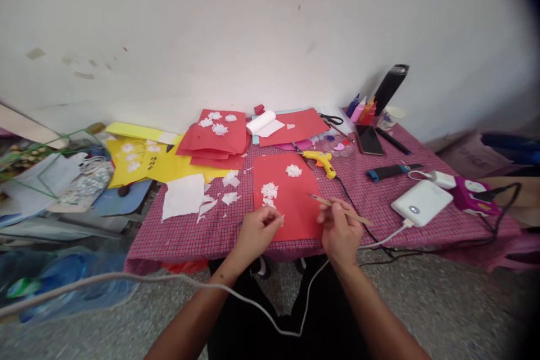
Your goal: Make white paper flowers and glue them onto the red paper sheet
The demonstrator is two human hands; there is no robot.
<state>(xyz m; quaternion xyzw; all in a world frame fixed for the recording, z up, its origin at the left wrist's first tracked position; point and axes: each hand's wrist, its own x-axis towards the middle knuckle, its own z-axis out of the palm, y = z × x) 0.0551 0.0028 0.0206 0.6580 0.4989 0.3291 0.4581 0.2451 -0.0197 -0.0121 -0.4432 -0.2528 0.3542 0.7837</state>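
A sheet of red paper (295,219) lies in front of me, with a white ruffled paper flower (293,170) at its upper right. A second white paper cluster (269,191) is at its left, with a smaller bit just below. At the sheet's lower left, my left hand (261,228) pinches what looks like a tiny white paper scrap (283,217), mostly covered by the fingertips. My right hand (342,230), at the right edge, holds a thin wooden paintbrush (358,217), its dark pointed tip facing up-left over the sheet.
Left of the sheet lie white paper (183,196) and torn scraps (230,198). Behind are red sheets with flowers (217,143) and a tissue roll (261,122). A yellow glue gun (320,161), a blue-black knife (386,173) and a white power bank (422,203) lie rightward. A cable (185,279) crosses my lap.
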